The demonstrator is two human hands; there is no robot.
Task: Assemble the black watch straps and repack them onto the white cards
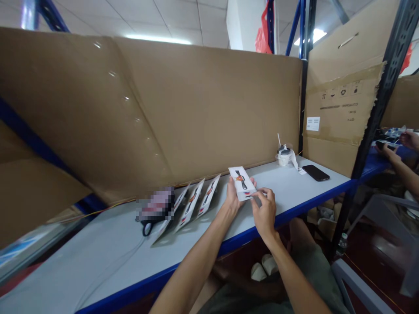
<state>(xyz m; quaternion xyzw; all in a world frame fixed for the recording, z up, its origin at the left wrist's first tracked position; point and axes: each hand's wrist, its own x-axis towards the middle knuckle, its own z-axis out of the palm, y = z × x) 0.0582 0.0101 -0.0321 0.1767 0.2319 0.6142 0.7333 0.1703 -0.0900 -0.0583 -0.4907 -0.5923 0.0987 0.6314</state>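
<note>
While a tall, brown cardboard panel [212,109] bounds the far side, a brown cardboard sheet with printed symbols [334,102] closes the right end. Between them runs the long, pale-grey worktop [284,194], its blue near edge [314,201] just beside the hands. Three slim, white, printed card packages [193,201] lean in a row at left, limiting movement that way; open surface extends rightward from the hands. The left hand [232,192] is closed around a fourth white, printed card package [242,181], held tilted above the middle of the worktop. The right hand [265,209] has its fingertips drawn together at the package's near end; whether they pinch it cannot be told. The step in hand appears to be handling that end; further work there would call for a steady left grip. Farther right lies a black, rectangular phone [316,172].
</note>
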